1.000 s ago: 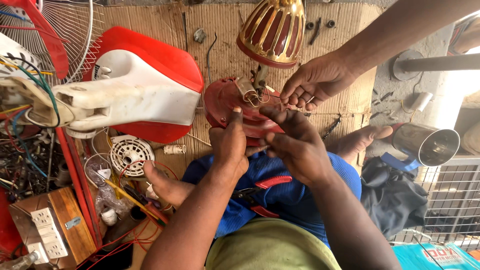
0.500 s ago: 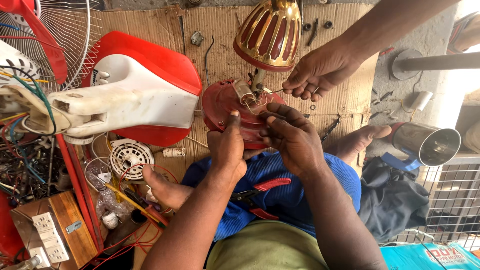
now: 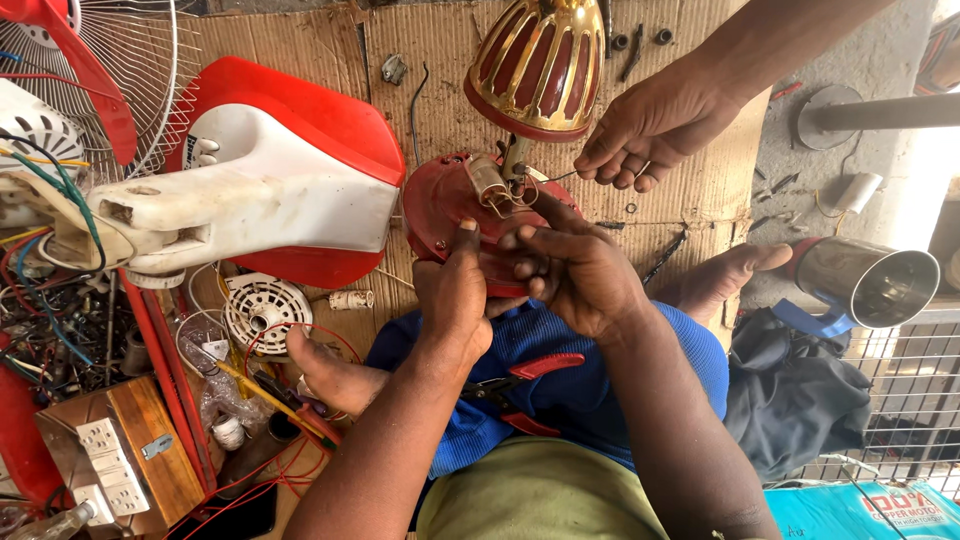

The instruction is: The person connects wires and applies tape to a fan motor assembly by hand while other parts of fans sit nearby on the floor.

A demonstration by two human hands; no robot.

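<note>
My left hand (image 3: 455,295) grips the near edge of a round red lamp base (image 3: 440,205), thumb on top. My right hand (image 3: 575,275) holds the base's right side, fingers curled over it. A small metal cylinder with thin wires (image 3: 490,180) sits on the base beside a stem that carries a gold and red slotted shade (image 3: 540,60). Another person's hand (image 3: 650,125) reaches in from the upper right and pinches a thin wire next to the stem. Red-handled pliers (image 3: 525,385) lie on my blue lap.
A red and white fan housing (image 3: 260,190) lies left on cardboard, with a wire fan guard (image 3: 130,60) behind it. A white vented disc (image 3: 265,315), tangled wires (image 3: 55,340) and a wooden switch board (image 3: 110,450) are lower left. A steel cup (image 3: 870,285) is right.
The other person's hand has shifted slightly up and right along the wire. My hands have kept their hold on the red base, fingers adjusting a little.
</note>
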